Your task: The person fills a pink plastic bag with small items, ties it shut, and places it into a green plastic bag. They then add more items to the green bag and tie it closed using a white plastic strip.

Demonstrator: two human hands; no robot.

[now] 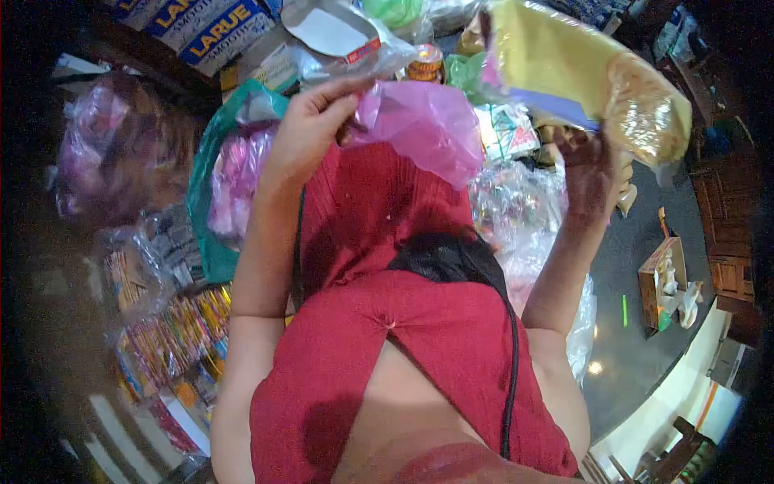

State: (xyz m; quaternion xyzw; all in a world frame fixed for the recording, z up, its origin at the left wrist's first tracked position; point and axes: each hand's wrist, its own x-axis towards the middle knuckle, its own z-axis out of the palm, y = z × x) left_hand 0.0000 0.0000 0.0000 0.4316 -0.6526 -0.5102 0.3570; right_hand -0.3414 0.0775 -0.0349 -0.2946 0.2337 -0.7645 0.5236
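My left hand [326,117] is closed on the edge of a thin pink plastic bag [427,121], which spreads out to the right above the red cloth on my lap. At the upper right, my right hand [588,161] is raised, its fingers at the lower edge of a clear package with yellow contents [564,60]; these fingers are dark and smeared. Left of my left forearm, a green bag [211,194] stands around pink wrapped items [238,181].
Blue LARUE cartons [214,36] stand at the upper left. Bundles of colourful packets [173,339] lie at the lower left, beside a clear bag of sticks [133,274]. An open cardboard box [661,282] sits on the grey floor at the right. A large pink plastic bundle [117,153] is far left.
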